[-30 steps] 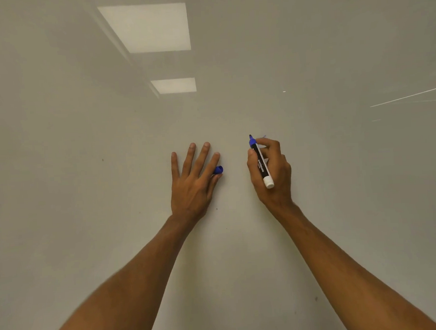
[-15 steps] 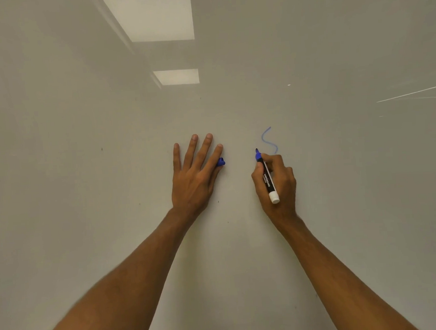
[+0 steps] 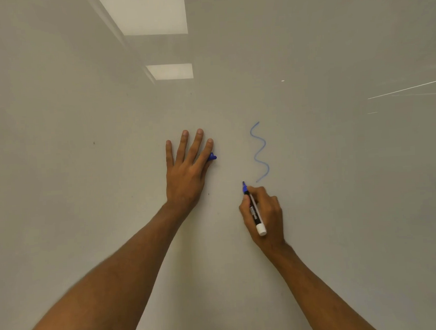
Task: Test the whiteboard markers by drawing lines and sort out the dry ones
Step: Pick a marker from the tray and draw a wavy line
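A whiteboard (image 3: 342,208) fills the whole view. My right hand (image 3: 264,213) grips an uncapped blue marker (image 3: 254,212) with a black barrel and a white end. Its blue tip points up and left, just below and left of a wavy blue line (image 3: 260,152) drawn on the board. My left hand (image 3: 186,172) lies flat on the board with straight fingers. The blue marker cap (image 3: 212,157) peeks out between its thumb and forefinger, and how it is held is hidden.
Two ceiling lights (image 3: 151,13) reflect in the glossy board at the upper middle. A thin bright streak (image 3: 408,88) shows at the right. A few small dark specks dot the surface.
My right hand has moved down the board with the marker, and the blue squiggle has grown from nothing to a long wavy line. The left hand stayed flat on the board.
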Demonstrator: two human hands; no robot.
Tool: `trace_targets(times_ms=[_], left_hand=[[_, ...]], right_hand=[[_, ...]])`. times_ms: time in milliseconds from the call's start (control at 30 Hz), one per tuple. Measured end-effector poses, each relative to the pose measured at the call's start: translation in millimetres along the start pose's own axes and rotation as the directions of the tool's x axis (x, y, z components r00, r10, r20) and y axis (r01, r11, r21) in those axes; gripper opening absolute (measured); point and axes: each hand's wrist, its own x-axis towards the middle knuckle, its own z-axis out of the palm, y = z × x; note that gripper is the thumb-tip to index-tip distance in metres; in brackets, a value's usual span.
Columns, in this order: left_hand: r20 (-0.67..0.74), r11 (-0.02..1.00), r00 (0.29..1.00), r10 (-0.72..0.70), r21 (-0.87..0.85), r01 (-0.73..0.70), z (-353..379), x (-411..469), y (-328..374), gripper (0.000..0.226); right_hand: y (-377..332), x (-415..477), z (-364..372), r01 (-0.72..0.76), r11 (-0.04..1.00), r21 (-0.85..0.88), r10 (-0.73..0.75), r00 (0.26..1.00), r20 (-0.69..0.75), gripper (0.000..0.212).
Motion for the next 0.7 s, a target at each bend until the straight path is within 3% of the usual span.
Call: trace_targets(times_ms=[100, 267, 367, 500, 700], left_hand=[[0.048, 1.000, 0.999, -0.007, 0.008, 0.007, -5, 1, 2, 0.048], [0.037, 1.000, 0.999, -0.028, -0.009, 0.028, -16, -9, 18, 0.045], [0.029, 0.999, 0.999, 0.038, -0.026, -0.037, -18, -29, 27, 0.043], [0.054, 0.994, 0.994, 0.096, -0.053, -0.093, -18, -57, 43, 0.045], [0.100, 0.990, 0.989, 0.111, -0.096, -0.101, -17, -93, 69, 0.047]], right_hand=[[2, -4, -3, 0.137, 0.990, -0.038, -0.129, 0.978, 0.162, 0.016], [2, -2, -28, 0.215, 0.976, -0.041, -0.207, 0.968, 0.138, 0.025], [13, -7, -35, 0.285, 0.956, -0.074, -0.263, 0.940, 0.218, 0.022], [25, -23, -45, 0.222, 0.973, -0.056, -0.189, 0.915, 0.356, 0.043], [27, -49, -66, 0.047, 0.997, 0.067, -0.071, 0.908, 0.413, 0.030]])
